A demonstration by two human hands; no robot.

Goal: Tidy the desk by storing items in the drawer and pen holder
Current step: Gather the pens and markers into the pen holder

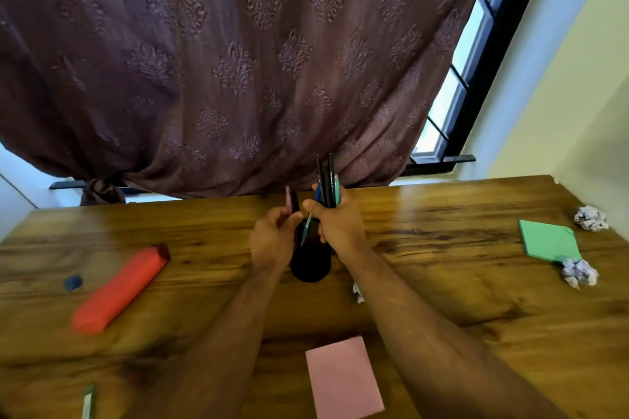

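Observation:
A black pen holder (310, 265) stands mid-desk between my two wrists. My right hand (340, 224) is just above its rim, shut on a bunch of pens (327, 182) that stick upward; one light blue pen (306, 230) slants down into the holder. My left hand (272, 235) is to the left of the rim and pinches a dark pen (291, 202) held upright. A red pencil case (121, 289) lies to the left on the wooden desk (442, 289). A pink notepad (343, 378) lies near the front edge, a green notepad (548, 241) at the right.
Crumpled paper balls lie at the far right (590, 218), below the green pad (578, 272), and a small one beside my right forearm (358, 292). A blue eraser (73, 282) sits left of the case. A green stick (88, 401) lies bottom left. A curtain (238, 61) hangs behind.

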